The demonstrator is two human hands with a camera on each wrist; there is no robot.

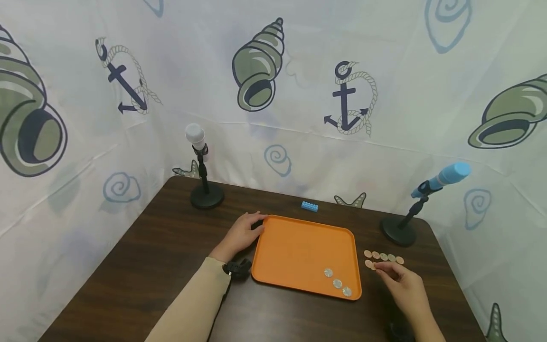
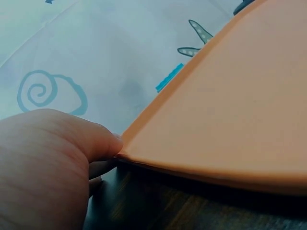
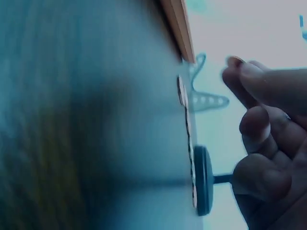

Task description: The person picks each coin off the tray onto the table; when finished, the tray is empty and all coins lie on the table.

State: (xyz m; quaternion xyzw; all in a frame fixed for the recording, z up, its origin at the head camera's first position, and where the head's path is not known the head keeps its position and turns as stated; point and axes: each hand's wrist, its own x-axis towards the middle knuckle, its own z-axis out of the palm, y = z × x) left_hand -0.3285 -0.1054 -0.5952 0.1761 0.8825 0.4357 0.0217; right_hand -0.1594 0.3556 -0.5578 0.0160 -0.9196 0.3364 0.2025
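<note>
Head view shows a dark wooden worktop [image 1: 154, 266] set against a white curtain [image 1: 401, 95] printed with shells and anchors. An orange tray [image 1: 299, 247] lies near the middle of the worktop. Three silver coins [image 1: 337, 283] sit in a slanting row inside the tray, by its near right corner. The person's left hand [image 1: 243, 233] rests at the tray's far left corner, fingers loosely bent against the rim; from the left wrist view, the thumb [image 2: 96, 139] touches that corner's edge, and the grip is relaxed, not closed round anything. A beige sleeve [image 1: 192, 304] covers the left forearm.

Just right of the tray, toward the worktop's right edge, a row of copper coins [image 1: 383, 257] lies flat on the wood, with one or two more just in front of the row's left end. The right hand [image 1: 403, 285] hangs over those nearer coins, fingertips drawn together and pointing down at them. Whether a coin is pinched between them cannot be told; the right wrist view is blurred and shows only curled fingers [image 3: 259, 124] beside the coins.

A small blue brick [image 1: 309, 206] lies near the far edge behind the tray. Two black stands, one with a white top [image 1: 204, 185] at the far left corner, one with a blue top [image 1: 410, 218] at the far right, stand on the worktop
</note>
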